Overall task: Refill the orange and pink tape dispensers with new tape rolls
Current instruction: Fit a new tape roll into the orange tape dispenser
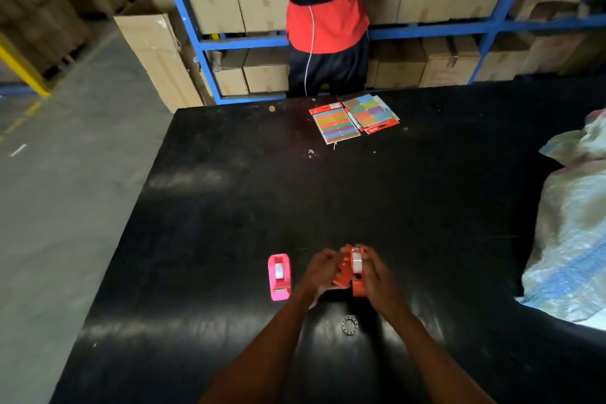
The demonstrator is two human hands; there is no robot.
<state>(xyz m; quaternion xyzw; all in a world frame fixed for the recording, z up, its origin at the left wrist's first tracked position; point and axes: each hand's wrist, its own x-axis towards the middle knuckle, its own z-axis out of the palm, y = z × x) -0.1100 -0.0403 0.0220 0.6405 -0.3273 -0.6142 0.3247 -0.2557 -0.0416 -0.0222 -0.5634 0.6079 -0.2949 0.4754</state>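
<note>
The orange tape dispenser [351, 277] is held just above the black table [229, 207] near its front edge. My left hand [319, 270] grips its left side. My right hand [373, 272] is closed on its right side, fingers against a clear tape roll [356, 261] that sits in the dispenser's top. To the left the pink tape dispenser [279, 276] stands on the table by itself, with a clear roll showing in it. A small dark ring [349, 325], like an empty tape core, lies on the table between my forearms.
Two packs of coloured sticky tabs [354, 117] lie at the table's far edge. A pale woven sack [570, 239] bulges over the right side. Behind the table a person in a red shirt [324, 0] faces blue shelving [196, 39] full of cardboard boxes.
</note>
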